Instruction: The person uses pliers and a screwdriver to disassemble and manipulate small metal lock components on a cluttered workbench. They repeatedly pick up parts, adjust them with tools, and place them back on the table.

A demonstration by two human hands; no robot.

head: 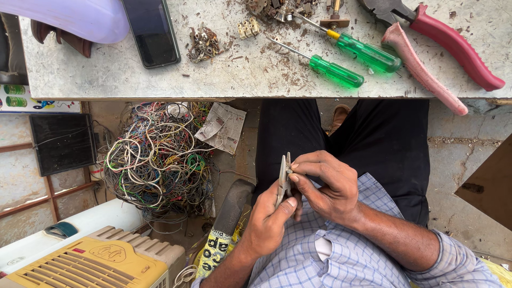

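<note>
Workbench [160, 80]: grey, scratched slab across the top of the view, littered with rust-coloured debris. Person sits below its near edge, dark trousers, checked shirt.

Floor left of the knees: big tangle of multicoloured wires [157, 160], a crumpled paper scrap [223, 127] just beside it. Yellow ribbed plastic housing [101, 264] at the bottom left corner of the view.

On the bench, right end: red-handled pliers [432, 50], handles spread, one running to the near edge. Left of them two green-handled screwdrivers [346, 61], lying roughly parallel, tips pointing toward the far side. Left end near the far edge: black phone [152, 32], face up, beside a pale purple rounded thing [74, 18]. Between phone and screwdrivers: a small pile of metal terminals [204, 44] and a cream connector block [248, 28].

Over the lap, clear of the bench: left hand [269, 221] closed around a small grey metal tool [284, 178], held upright, thumb pressed on its side. Right hand [328, 184] fingers pinched together at the tool's upper end, touching it; what sits under the fingertips is too small to tell.
</note>
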